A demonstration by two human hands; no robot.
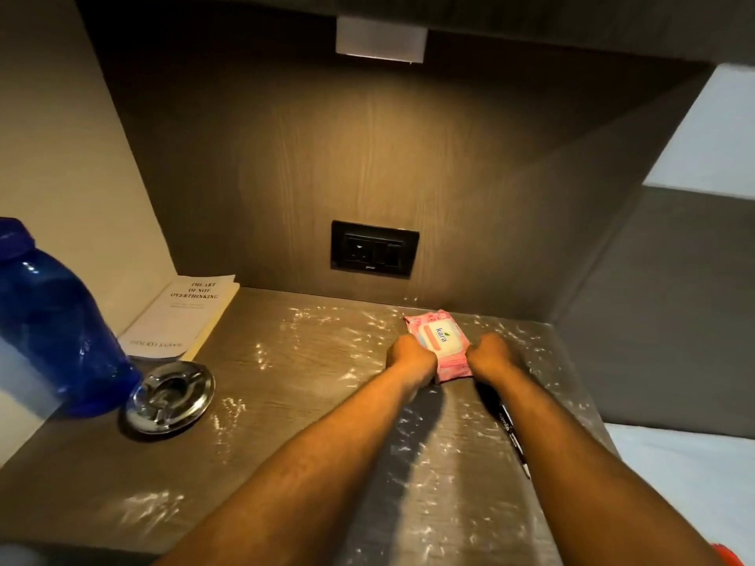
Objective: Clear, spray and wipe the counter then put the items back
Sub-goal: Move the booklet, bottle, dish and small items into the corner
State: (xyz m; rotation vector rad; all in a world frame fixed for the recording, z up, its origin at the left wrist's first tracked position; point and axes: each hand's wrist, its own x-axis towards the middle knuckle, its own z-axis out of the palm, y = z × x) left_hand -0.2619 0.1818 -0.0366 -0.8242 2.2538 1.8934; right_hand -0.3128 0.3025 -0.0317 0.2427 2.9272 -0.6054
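On the counter (310, 386) I count one book (179, 316), one blue bottle (53, 320), one ashtray (169, 398), one pen (510, 435) and one pink wipes pack (439, 341) far right. My left hand (410, 355) and right hand (490, 355), arms stretched forward, grasp its two sides.

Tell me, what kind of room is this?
Probably a hotel room or bedroom nook: a wood-grain counter with a black wall socket, a round metal ashtray, a white paperback book and white bedding alongside.
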